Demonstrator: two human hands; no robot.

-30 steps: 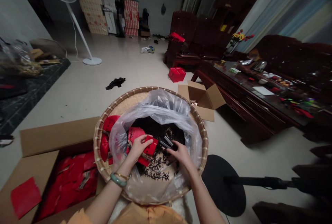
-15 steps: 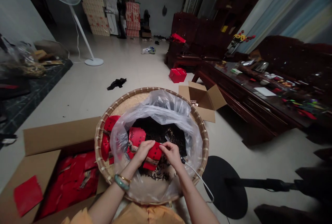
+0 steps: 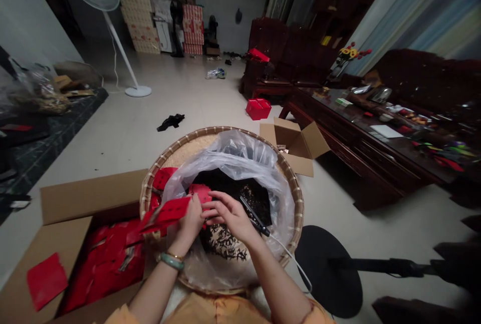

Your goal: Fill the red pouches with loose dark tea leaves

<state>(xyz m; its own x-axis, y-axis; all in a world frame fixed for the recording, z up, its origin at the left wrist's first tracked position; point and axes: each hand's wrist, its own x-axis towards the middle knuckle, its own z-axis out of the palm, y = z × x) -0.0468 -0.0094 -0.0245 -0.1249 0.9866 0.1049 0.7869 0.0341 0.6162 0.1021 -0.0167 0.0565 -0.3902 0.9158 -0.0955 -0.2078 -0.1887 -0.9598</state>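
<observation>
My left hand [image 3: 191, 223] grips a red printed packet [image 3: 171, 215] and holds it over the left side of the clear plastic bag [image 3: 188, 169]. My right hand [image 3: 232, 218] has its fingers spread and holds nothing. Behind the fingers, another red packet [image 3: 201, 193] lies partly hidden in the bag. Dark, thin, dry strips that look like loose tea leaves [image 3: 221, 244] fill the bag. On them rests a slim dark pen-shaped tool [image 3: 256, 218] with a white cord [image 3: 291, 256]. The bag sits inside a round woven bamboo basket [image 3: 296, 204].
At the left stands an open cardboard box [image 3: 93, 189] full of red packets [image 3: 108, 259]. More red packets [image 3: 160, 179] lie along the basket's left side. A smaller open carton [image 3: 300, 143], a round black stand base [image 3: 326, 269] and a dark wooden table [image 3: 338, 133] are to the right.
My left hand has carried the red packet leftward, toward the basket's left rim. The right hand has let go of that packet, moved a little left and spread its fingers.
</observation>
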